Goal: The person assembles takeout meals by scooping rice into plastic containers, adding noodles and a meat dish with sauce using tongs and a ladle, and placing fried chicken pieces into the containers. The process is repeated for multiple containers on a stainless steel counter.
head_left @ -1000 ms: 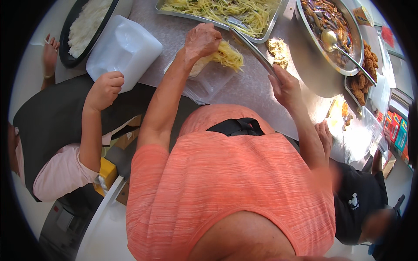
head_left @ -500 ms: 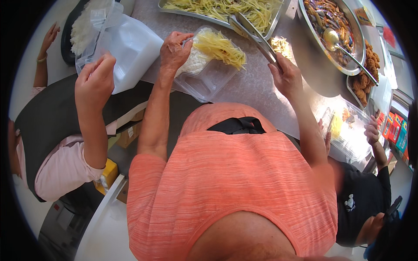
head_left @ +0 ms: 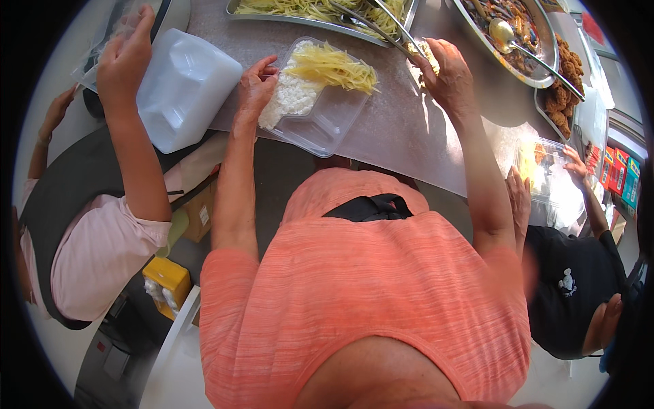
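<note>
Metal tongs [head_left: 388, 37] are in my right hand [head_left: 447, 75], their arms spread over a metal tray [head_left: 320, 27] of pale yellow shreds. Below the tray lies a clear compartment container [head_left: 332, 133]. White rice [head_left: 294, 95] fills its left side, and a heap of the yellow shreds [head_left: 334, 67] lies in the upper part, some hanging over the right rim. The lower compartments hold no food. Beside the container's left rim is my left hand [head_left: 255, 87], fingers bent and apart, seemingly holding nothing.
Left, a co-worker's raised hand [head_left: 125, 61] is near clear plastic and white stacked containers [head_left: 184, 88]. Right are a large metal bowl [head_left: 550, 68] of cooked food with a spoon [head_left: 504, 37], fried pieces [head_left: 565, 85], and another person's hands at a filled container [head_left: 555, 187].
The tongs have spread apart over the tray. My left hand has loosened beside the container's rim. The co-worker on the left has raised their hand with the clear plastic.
</note>
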`<state>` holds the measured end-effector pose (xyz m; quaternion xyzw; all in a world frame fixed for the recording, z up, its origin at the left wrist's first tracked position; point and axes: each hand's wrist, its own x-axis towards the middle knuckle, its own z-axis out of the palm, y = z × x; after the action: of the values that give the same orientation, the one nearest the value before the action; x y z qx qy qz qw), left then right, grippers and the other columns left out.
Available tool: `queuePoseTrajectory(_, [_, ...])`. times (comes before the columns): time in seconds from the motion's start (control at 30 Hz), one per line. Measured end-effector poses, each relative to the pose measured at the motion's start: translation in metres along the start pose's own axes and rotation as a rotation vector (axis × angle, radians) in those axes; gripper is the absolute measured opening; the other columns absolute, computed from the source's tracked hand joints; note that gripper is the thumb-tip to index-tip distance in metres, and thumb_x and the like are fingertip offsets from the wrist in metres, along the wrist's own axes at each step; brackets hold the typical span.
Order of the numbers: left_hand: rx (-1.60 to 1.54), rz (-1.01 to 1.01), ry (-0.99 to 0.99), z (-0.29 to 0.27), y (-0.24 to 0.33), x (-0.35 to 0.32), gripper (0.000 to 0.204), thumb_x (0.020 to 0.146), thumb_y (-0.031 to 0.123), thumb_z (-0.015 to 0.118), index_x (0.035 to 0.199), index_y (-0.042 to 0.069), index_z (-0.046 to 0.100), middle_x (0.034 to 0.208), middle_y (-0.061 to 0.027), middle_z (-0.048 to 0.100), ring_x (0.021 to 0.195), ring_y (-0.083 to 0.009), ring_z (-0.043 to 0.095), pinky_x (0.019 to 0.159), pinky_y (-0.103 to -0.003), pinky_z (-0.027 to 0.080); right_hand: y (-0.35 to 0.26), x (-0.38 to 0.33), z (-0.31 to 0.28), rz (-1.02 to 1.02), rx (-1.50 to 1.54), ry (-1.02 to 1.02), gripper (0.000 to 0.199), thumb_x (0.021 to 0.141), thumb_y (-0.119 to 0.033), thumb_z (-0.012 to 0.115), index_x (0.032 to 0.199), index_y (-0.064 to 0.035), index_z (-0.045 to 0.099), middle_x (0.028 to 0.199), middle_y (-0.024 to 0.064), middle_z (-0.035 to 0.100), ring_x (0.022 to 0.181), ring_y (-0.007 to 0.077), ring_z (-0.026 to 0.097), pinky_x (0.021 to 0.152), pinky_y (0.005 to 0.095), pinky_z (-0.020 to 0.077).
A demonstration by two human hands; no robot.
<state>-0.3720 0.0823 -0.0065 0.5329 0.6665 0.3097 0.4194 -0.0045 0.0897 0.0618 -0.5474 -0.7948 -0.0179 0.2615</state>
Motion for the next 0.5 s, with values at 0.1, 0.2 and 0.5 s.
queuePoseTrajectory(0.1, [-0.16, -0.051, -0.057, 0.0, -0.004, -0.024, 0.047, 0.078, -0.003, 0.059, 0.124, 0.005, 0.054, 0.091, -0.0017, 0.06, 0.077, -0.0071, 0.056, 0.068, -0.019, 0.047, -0.001, -0.041, -0.009, 0.089, 0.086, 0.022, 0.025, 0.08, -0.019, 0.063, 0.102, -0.0081, 0.057, 0.092, 0.013, 0.062, 0.089, 0.0293, 0.06, 0.077, 0.037, 0.0491])
queuePoseTrajectory(0.2, [-0.291, -0.141, -0.108, 0.004, 0.007, -0.056, 0.056, 0.075, -0.007, 0.058, 0.129, 0.004, 0.048, 0.087, -0.0002, 0.059, 0.071, -0.0045, 0.054, 0.061, -0.018, 0.046, 0.007, -0.072, -0.013, 0.259, 0.155, 0.029, 0.025, 0.077, -0.007, 0.065, 0.102, -0.0055, 0.061, 0.091, 0.0127, 0.064, 0.07, 0.0208, 0.061, 0.066, 0.0307, 0.0506])
queuePoseTrajectory(0.5, [-0.417, -0.28, -0.031, 0.089, 0.054, -0.146, 0.079, 0.072, -0.01, 0.057, 0.142, 0.007, 0.025, 0.078, -0.0024, 0.058, 0.065, -0.0094, 0.057, 0.056, -0.023, 0.053, 0.067, -0.096, -0.044, 0.26, 0.151, 0.102, 0.031, 0.075, -0.01, 0.068, 0.103, -0.0048, 0.057, 0.089, 0.0134, 0.062, 0.069, 0.0264, 0.06, 0.064, 0.0346, 0.0502])
